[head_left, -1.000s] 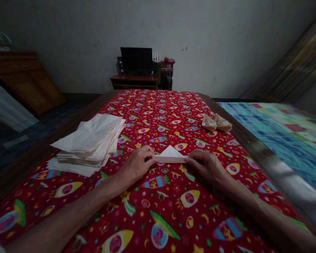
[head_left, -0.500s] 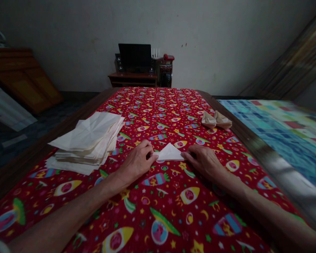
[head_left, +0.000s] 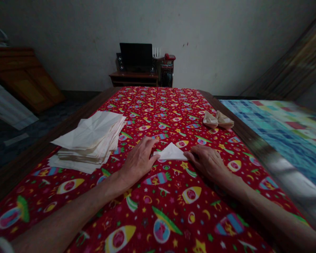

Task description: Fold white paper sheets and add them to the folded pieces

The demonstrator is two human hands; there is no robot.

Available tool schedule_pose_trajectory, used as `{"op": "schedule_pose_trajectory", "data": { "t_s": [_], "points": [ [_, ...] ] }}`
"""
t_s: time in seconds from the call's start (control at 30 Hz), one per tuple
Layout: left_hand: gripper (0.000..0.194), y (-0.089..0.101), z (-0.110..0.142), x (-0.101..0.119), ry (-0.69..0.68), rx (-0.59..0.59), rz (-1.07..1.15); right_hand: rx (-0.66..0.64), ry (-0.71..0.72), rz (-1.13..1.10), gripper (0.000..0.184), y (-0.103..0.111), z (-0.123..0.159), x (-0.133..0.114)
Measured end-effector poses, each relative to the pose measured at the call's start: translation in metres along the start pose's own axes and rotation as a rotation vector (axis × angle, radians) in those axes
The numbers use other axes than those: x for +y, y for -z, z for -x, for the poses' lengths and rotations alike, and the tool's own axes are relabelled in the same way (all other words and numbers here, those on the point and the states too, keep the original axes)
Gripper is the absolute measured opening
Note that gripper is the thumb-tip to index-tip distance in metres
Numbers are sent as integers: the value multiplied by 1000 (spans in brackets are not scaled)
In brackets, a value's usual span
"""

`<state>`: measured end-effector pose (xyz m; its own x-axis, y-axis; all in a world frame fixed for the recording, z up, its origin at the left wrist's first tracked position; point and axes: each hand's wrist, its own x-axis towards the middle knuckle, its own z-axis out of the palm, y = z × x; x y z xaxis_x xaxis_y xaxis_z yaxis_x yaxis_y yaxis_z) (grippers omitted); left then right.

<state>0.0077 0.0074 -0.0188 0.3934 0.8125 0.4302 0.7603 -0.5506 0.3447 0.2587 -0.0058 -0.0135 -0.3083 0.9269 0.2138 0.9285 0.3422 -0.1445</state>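
A small white folded paper (head_left: 172, 152), triangular with a flat lower edge, lies on the red patterned tablecloth (head_left: 160, 207). At its left corner is my left hand (head_left: 140, 156), the thumb touching the paper and the fingers raised apart from it, so the hand is open. My right hand (head_left: 206, 160) has its thumb and finger closed on the right corner. To the left stands a stack of creased white paper sheets (head_left: 89, 131), fanned unevenly. Two brownish folded paper pieces (head_left: 218, 120) sit together toward the right edge.
Dark wooden table borders (head_left: 255, 140) show beside the cloth. Beyond the far end are a black monitor (head_left: 136, 54) on a small desk and a red telephone (head_left: 170, 57). A bed with a checked cover (head_left: 281, 130) is at the right, a wooden cabinet (head_left: 28, 80) at the left.
My left hand has loosened: its fingers have opened and lifted away from the thumb at the paper's left corner. The right hand keeps its place on the other corner.
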Motion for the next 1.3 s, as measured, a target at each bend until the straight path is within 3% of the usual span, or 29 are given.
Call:
{"op": "schedule_pose_trajectory", "data": {
  "t_s": [0.17,0.3,0.5,0.83,0.97,1.07,1.17,1.3],
  "points": [
    [23,5,2,11,-279,-45,-162,63,18,44,35,-5,0,1],
    [36,1,6,24,-438,-176,-175,103,33,40,34,-7,1,2],
    [53,-3,15,34,-339,-321,-143,85,37,2,32,-3,3,-1],
    [55,-4,14,36,-333,-347,-155,80,26,-14,32,-2,2,-1],
    [55,-4,14,35,-330,-350,-143,188,45,9,22,-1,3,-2],
    [55,-5,15,35,-326,-338,-111,272,198,70,31,-1,8,-12],
    [49,-5,15,36,-325,-309,-53,201,450,43,44,-5,18,-31],
    [45,-4,15,34,-338,-304,-14,51,447,-9,65,-10,32,-44]
  ]
}}
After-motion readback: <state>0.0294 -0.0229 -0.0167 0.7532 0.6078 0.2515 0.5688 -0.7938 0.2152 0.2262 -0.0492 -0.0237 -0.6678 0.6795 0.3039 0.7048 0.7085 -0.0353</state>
